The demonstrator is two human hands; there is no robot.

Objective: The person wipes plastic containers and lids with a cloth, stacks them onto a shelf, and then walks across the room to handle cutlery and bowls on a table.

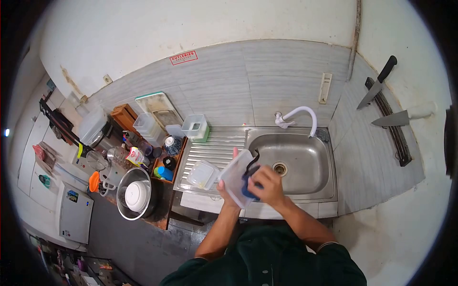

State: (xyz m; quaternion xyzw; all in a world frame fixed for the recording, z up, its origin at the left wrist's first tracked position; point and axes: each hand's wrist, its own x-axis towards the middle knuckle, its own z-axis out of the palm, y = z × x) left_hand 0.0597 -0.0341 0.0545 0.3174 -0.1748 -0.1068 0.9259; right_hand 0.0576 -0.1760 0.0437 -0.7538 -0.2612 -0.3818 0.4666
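Observation:
My left hand (226,194) is wrapped round the left side of a clear plastic container (234,177), which is tilted over the front of the sink. My right hand (268,185) is closed on a dark blue cloth (248,187) pressed against the container's right side. A black strip hangs up from the cloth along the container. Behind my hands lies the steel sink (305,162) with its drain. To the left, a clear lid or shallow container (202,174) rests on the ribbed drainboard (217,145).
A white faucet (299,110) curves over the sink. Two knives (380,83) (393,118) hang on the right wall. Left of the drainboard stand a crate with bottles, plastic tubs, a cutting board (160,107) and a steel bowl (121,193) holding a white bowl.

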